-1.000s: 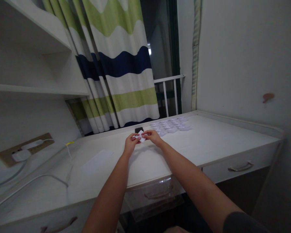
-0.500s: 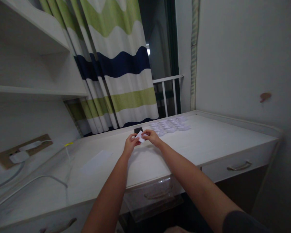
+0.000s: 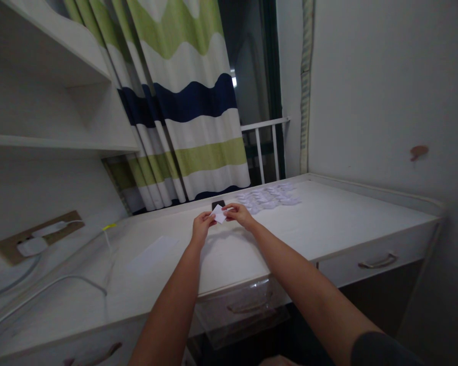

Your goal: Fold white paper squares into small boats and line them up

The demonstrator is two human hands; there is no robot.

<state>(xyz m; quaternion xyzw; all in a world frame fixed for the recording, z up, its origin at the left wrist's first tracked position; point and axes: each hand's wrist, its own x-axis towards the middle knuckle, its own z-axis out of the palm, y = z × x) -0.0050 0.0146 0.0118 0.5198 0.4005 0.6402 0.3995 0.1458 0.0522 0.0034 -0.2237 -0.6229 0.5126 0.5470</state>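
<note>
A small piece of folded white paper [image 3: 219, 214] is held up over the desk between my two hands. My left hand [image 3: 202, 223] pinches its left edge between thumb and fingers. At the right side, my right hand [image 3: 238, 213] is closed on the same paper. Just behind the paper lies a small black object [image 3: 218, 204], partly covered from view. Rows of several folded white paper pieces [image 3: 269, 197] rest on the desk beyond my right hand.
Flat white paper sheets [image 3: 152, 254] lie on the white desk [image 3: 229, 269] to the left. A grey cable [image 3: 76, 277] and plugs in a wall socket [image 3: 34, 246] are at far left. A striped curtain [image 3: 202, 132] hangs behind; drawers with handles [image 3: 377, 262] are below.
My left hand has shifted slightly left and down. The paper between my hands has turned a little and shows more of its face. My right hand has hardly moved.
</note>
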